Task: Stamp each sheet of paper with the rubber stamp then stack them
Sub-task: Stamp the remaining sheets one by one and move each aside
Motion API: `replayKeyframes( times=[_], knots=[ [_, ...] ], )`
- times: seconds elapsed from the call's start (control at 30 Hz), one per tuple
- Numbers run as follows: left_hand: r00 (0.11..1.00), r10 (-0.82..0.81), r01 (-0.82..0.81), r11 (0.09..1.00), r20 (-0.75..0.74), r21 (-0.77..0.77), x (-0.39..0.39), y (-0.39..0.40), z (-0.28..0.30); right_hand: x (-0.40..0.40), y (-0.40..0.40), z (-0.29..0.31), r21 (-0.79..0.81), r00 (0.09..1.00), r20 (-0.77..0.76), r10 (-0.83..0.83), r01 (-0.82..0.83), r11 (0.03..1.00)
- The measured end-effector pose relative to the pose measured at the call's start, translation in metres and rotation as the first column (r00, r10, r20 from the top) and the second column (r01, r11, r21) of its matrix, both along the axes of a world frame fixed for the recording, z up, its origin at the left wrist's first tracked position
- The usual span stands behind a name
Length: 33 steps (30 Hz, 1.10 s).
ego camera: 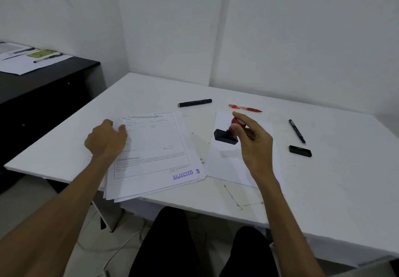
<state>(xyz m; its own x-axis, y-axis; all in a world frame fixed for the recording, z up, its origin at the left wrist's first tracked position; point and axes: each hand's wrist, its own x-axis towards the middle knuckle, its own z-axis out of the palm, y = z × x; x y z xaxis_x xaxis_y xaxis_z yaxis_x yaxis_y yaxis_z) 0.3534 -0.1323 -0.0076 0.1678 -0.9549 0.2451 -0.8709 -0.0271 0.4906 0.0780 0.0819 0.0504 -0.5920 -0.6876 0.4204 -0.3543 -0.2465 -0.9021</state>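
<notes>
A loose stack of printed sheets (157, 156) lies on the white table (336, 177), overhanging its front edge. The top sheet bears a blue "REJECTED" mark at its lower right corner. My left hand (106, 137) grips the stack's upper left edge, thumb on top. My right hand (251, 138) pinches the red handle of the rubber stamp (227, 134), whose black base hangs tilted just above another white sheet (228, 162) lying to the right of the stack.
On the table lie a black marker (194, 102), a red pen (246, 108), a black pen (297, 131) and a small black ink pad (300, 151). A dark desk (43, 86) with papers and pens stands at the left. My legs show below the table's front edge.
</notes>
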Motion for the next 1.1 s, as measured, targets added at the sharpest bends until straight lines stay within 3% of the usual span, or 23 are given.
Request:
replayKeyframes(
  times=[0.23, 0.43, 0.67, 0.87, 1.0, 1.1],
  knots=[
    [0.997, -0.008, 0.018, 0.991, 0.078, -0.133, -0.018, -0.005, 0.004, -0.012, 0.013, -0.003, 0.007, 0.998, -0.022, -0.055, 0.055, 0.998],
    [0.956, -0.292, 0.29, 0.945, 0.007, -0.153, -0.068, 0.003, 0.006, -0.025, 0.028, -0.007, 0.015, 0.996, -0.031, -0.084, 0.084, 0.996],
    [0.778, -0.626, 0.615, 0.777, -0.059, -0.133, -0.145, 0.022, 0.001, -0.046, 0.05, -0.01, 0.032, 0.989, -0.045, -0.138, 0.139, 0.99],
    [0.534, -0.822, 0.831, 0.553, -0.197, -0.055, -0.195, 0.041, -0.001, -0.062, 0.062, -0.014, 0.037, 0.981, -0.044, -0.188, 0.19, 0.981],
    [0.414, -0.903, 0.91, 0.409, -0.116, 0.065, -0.212, 0.048, -0.008, -0.073, 0.067, -0.019, 0.047, 0.977, -0.052, -0.205, 0.208, 0.977],
    [0.366, -0.931, 0.919, 0.36, -0.008, 0.163, -0.22, 0.048, -0.017, -0.081, 0.071, -0.024, 0.052, 0.973, -0.064, -0.222, 0.225, 0.973]
  ],
)
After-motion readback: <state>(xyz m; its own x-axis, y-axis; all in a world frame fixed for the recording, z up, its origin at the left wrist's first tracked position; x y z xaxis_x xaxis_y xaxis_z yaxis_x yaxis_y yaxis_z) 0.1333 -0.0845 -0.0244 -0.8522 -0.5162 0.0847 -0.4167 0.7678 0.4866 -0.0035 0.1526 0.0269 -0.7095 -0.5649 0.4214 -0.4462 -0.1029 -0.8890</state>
